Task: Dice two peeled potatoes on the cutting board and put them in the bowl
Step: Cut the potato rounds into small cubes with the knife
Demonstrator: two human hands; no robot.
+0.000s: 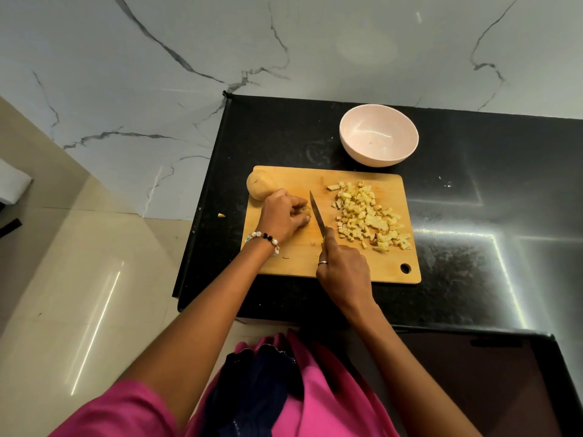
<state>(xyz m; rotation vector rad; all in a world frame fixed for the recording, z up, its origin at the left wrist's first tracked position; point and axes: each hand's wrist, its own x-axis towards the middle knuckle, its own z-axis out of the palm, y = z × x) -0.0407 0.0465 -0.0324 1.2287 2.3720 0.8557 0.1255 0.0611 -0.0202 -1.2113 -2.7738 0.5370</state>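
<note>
A wooden cutting board [293, 260] lies on the black counter. My left hand [282, 217] presses down on a small potato piece [305, 210], mostly hidden under my fingers. My right hand [344, 272] grips a knife [317, 214], whose blade stands just right of that piece, tip pointing away from me. A whole peeled potato [259, 185] rests at the board's far left corner, touching my left hand. A pile of diced potato [369, 216] covers the board's right side. A pale pink bowl [378, 135] stands behind the board with nothing in it.
The black counter [473, 216] extends to the right and ends at its left edge close to the board. One stray potato bit [221, 215] lies on the beige floor to the left. A marble wall [284, 42] rises behind.
</note>
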